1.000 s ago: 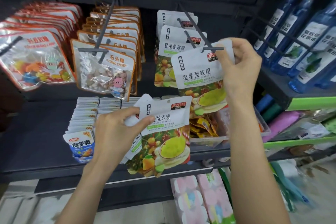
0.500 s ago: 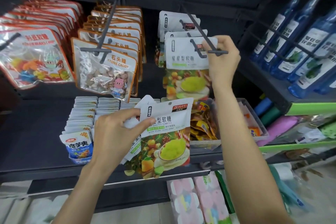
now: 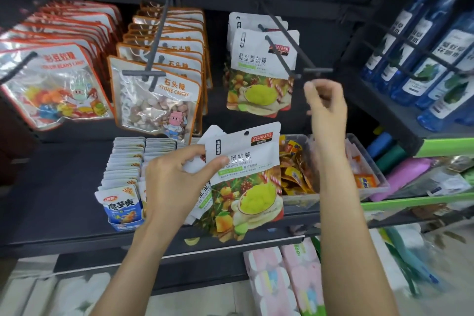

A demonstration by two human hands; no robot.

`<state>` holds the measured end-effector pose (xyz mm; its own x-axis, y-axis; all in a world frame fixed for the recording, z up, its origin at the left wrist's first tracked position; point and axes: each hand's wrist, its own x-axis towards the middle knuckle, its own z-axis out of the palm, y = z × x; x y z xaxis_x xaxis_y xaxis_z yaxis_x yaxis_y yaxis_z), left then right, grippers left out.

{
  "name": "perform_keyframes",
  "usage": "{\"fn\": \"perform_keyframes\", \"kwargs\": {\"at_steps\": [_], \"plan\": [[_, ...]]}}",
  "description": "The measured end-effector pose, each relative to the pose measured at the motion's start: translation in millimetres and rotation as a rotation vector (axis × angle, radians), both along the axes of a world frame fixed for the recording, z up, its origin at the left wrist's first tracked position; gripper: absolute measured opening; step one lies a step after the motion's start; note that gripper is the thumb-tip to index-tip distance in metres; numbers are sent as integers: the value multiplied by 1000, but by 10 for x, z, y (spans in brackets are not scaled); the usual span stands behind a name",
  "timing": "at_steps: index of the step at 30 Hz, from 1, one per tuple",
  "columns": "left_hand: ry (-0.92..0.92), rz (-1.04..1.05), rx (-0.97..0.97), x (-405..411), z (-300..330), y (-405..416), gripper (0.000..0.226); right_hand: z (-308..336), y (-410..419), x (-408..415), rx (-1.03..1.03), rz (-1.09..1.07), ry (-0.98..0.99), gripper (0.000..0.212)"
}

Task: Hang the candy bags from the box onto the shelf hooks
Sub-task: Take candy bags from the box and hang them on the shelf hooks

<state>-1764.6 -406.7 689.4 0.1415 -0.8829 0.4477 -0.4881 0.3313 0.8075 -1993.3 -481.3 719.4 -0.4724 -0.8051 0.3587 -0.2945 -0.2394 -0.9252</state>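
At far left we see colour-bean candy bags point(image 3: 55, 79) packed on a hook, and just right of them stone candy bags point(image 3: 156, 100) hang from a second hook point(image 3: 154, 59). Below, on the dark shelf point(image 3: 64, 174), stand rows of small blue-and-white snack packets point(image 3: 123, 187). Our left hand point(image 3: 177, 182) grips a fanned stack of star gummy bags point(image 3: 246, 179) near the shelf's front edge, thumb pressed on the front bag's white top. Above, more gummy bags point(image 3: 259, 69) hang on the centre hook point(image 3: 287, 43). Our right hand point(image 3: 325, 105) hovers just below that hook's tip, fingers loosely curled and holding nothing. Behind the wrist sits a clear bin point(image 3: 369, 161) of orange sweets; blue bottles point(image 3: 423, 59) line the far-right rack.
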Motion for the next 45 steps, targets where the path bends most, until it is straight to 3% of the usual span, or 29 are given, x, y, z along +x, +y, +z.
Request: {"fn": "perform_keyframes", "kwargs": {"at_steps": [2, 5, 7, 11, 15, 18, 22, 25, 33, 38, 42, 45], "plan": [[21, -22, 24, -32, -22, -4, 28, -95, 488, 63, 34, 193, -79, 16], [76, -69, 73, -92, -20, -5, 15, -223, 901, 197, 91, 333, -45, 29], [114, -101, 91, -126, -20, 2, 16, -291, 967, 240, 131, 353, -59, 39], [181, -178, 111, -176, -18, 33, 14, -354, 983, 207, 168, 331, -143, 35], [150, -214, 115, -216, -21, 73, 11, -350, 1001, 184, 40, 213, -167, 38], [130, -208, 109, -199, -3, 87, 11, -283, 953, 67, -158, 74, -46, 41], [92, -214, 86, -177, 35, 78, 10, -97, 717, -21, -323, 110, 239, 29], [83, -210, 74, -168, 45, 87, 7, 46, 516, -42, -390, 64, 345, 29], [46, -182, 27, -120, 68, 68, 10, 173, 301, -227, -356, 50, 410, 32], [25, -156, 24, -138, 57, 29, 15, 228, 241, -294, -431, 38, 570, 32], [27, -139, 16, -168, 41, 4, 14, 145, 95, -281, -357, -63, 760, 24], [19, -122, 6, -185, 20, -25, 7, 47, -216, -210, -189, -37, 892, 51]]}}
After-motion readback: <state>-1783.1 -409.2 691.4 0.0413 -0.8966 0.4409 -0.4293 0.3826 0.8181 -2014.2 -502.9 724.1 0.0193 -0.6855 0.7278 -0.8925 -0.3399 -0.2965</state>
